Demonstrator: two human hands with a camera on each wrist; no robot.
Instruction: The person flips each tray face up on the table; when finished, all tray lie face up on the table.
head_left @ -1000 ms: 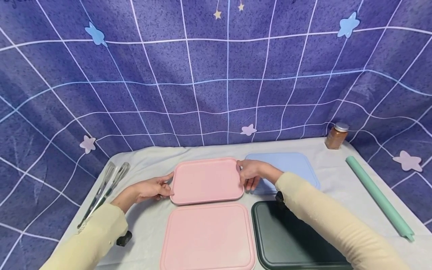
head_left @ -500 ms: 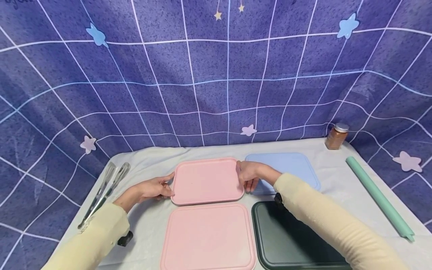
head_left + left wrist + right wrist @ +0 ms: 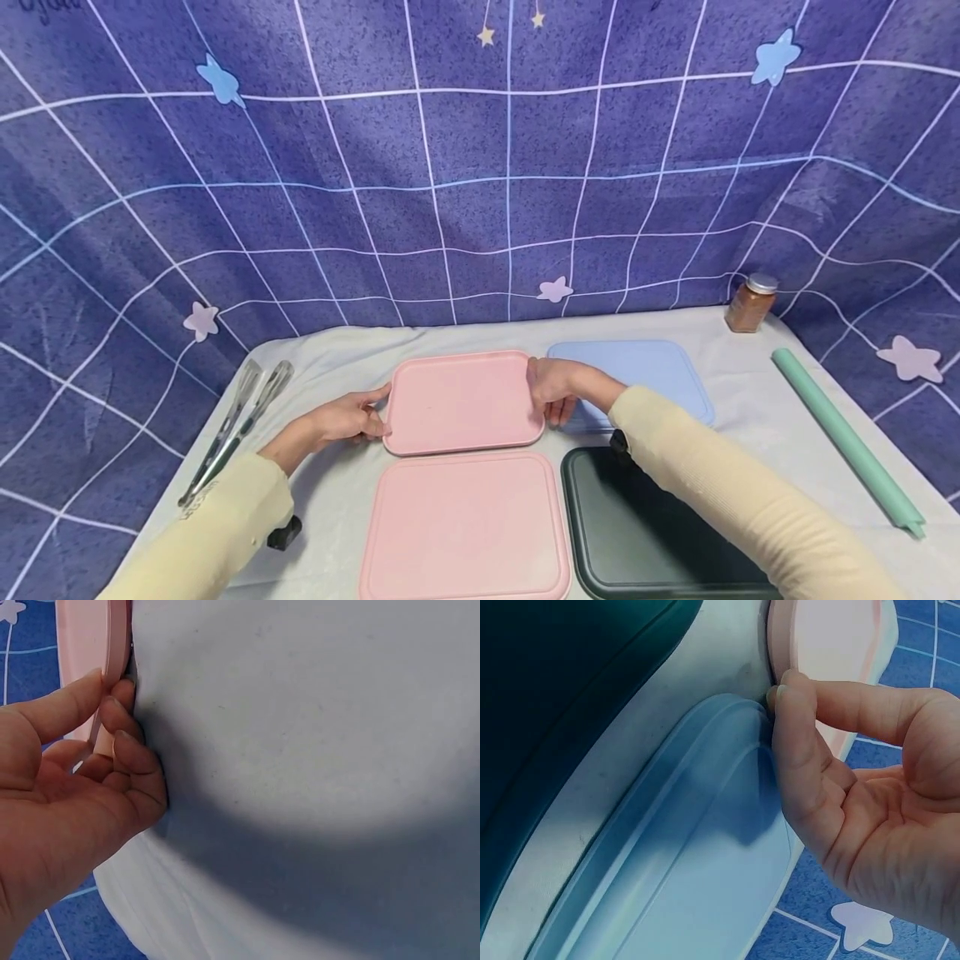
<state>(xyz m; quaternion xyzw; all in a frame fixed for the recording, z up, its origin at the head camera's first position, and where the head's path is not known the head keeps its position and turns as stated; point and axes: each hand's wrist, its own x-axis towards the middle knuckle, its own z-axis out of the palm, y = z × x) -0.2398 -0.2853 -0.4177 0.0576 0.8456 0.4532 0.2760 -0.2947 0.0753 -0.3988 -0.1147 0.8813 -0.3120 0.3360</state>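
Note:
A pink rectangular tray (image 3: 463,402) with a raised rim lies at the back middle of the table. My left hand (image 3: 345,418) grips its left edge: in the left wrist view, the thumb (image 3: 71,705) presses the rim and the other fingers curl beneath it. On the opposite side, my right hand (image 3: 553,390) pinches the right edge between thumb and fingers. Those right fingers (image 3: 799,750) also overlap a corner of the light blue board (image 3: 705,847) in the right wrist view. Just in front of the tray is a larger pink board (image 3: 465,525) with a rounded border.
A dark green board (image 3: 645,525) lies front right, partly under my right forearm. Metal tongs (image 3: 243,417) rest at the left edge. Toward the right are a rolled green mat (image 3: 847,442) and a jar (image 3: 750,305) with brown contents. A purple-blue curtain (image 3: 480,183) hangs behind.
Both hands keep their hold on the pink tray, which stays in place. The whole view shifts very slightly.

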